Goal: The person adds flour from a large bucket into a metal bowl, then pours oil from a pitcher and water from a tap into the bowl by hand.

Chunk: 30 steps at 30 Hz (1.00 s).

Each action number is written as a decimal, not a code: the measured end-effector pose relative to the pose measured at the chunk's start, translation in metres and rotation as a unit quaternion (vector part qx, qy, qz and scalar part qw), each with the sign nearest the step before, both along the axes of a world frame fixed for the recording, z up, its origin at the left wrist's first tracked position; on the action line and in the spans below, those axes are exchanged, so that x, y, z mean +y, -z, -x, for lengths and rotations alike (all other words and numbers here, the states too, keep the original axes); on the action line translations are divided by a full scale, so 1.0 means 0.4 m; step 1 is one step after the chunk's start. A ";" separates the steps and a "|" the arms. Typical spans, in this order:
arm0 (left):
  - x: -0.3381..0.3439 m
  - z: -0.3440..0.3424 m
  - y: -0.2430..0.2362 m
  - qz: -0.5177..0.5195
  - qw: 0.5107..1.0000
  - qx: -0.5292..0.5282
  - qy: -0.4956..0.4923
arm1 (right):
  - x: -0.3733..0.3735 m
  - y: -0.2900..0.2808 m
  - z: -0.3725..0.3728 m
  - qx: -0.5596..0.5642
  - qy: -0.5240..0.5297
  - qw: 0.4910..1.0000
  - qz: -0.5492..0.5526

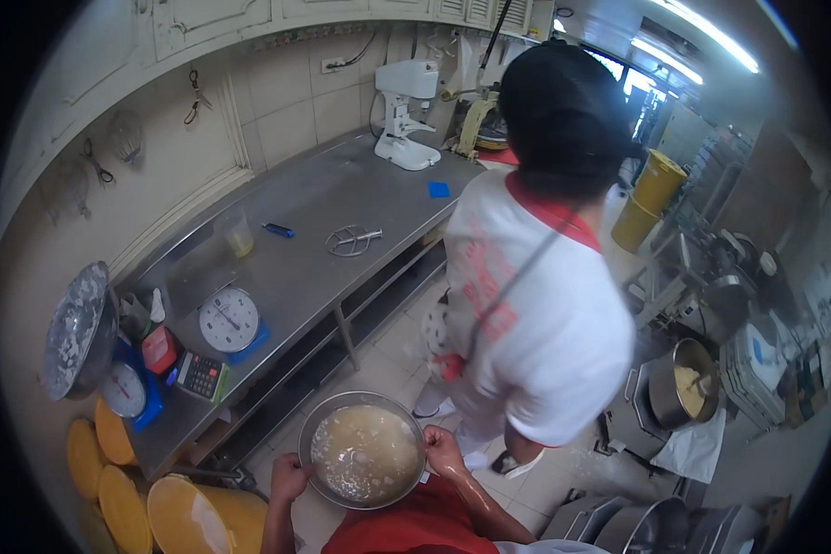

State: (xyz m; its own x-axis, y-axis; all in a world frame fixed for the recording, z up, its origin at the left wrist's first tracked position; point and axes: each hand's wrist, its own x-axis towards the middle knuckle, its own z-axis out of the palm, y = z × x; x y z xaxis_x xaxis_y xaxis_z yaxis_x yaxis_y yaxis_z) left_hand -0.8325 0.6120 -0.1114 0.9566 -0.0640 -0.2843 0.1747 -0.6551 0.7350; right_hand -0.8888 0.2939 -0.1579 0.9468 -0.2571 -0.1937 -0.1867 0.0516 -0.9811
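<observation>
A wide metal bowl (400, 496) is held level in front of my red apron (392, 526). Inside it lies a pale, cloudy liquid (365, 452) with bubbles and lighter lumps on its surface. My left hand (289, 478) grips the bowl's left rim, its fingers closed around the edge. On the opposite side my right hand (443, 452) is closed on the right rim. Just ahead, a person in a white shirt with a red collar (545, 286) and a dark cap has their back mostly toward me.
A steel counter (305, 277) runs along the left wall, with dial scales (229, 319), a calculator (201, 375), a flat beater (353, 241) and a white stand mixer (406, 115). Yellow tubs (240, 508) stand at lower left. Right, a mixer bowl (683, 383) contains yellowish dough.
</observation>
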 end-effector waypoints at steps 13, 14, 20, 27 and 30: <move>-0.298 -0.896 -0.048 0.169 0.986 -0.003 0.011 | -0.258 -0.168 -0.870 -0.016 0.135 0.983 0.124; -0.335 -0.967 -0.061 0.167 0.986 0.013 -0.005 | -0.289 -0.150 -0.930 -0.058 0.147 0.983 0.094; -0.360 -1.523 -0.035 0.214 0.971 -0.036 0.102 | -0.298 -0.152 -1.387 -0.098 0.216 0.956 0.173; -0.546 -1.914 -0.001 0.283 0.952 0.008 0.121 | -0.459 -0.120 -1.732 -0.025 0.253 0.935 0.246; -0.588 -2.039 0.051 0.298 0.947 -0.045 0.114 | -0.493 -0.109 -1.845 -0.005 0.260 0.938 0.231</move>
State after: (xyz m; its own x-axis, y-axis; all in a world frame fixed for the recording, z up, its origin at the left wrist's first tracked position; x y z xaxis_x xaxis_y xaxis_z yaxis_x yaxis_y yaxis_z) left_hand -0.0168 0.3769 -0.1320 0.9170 -0.3958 -0.0499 -0.0029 -0.1318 0.9913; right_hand -0.1506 0.0967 -0.1143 0.6719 -0.7381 0.0602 -0.2443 -0.2977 -0.9229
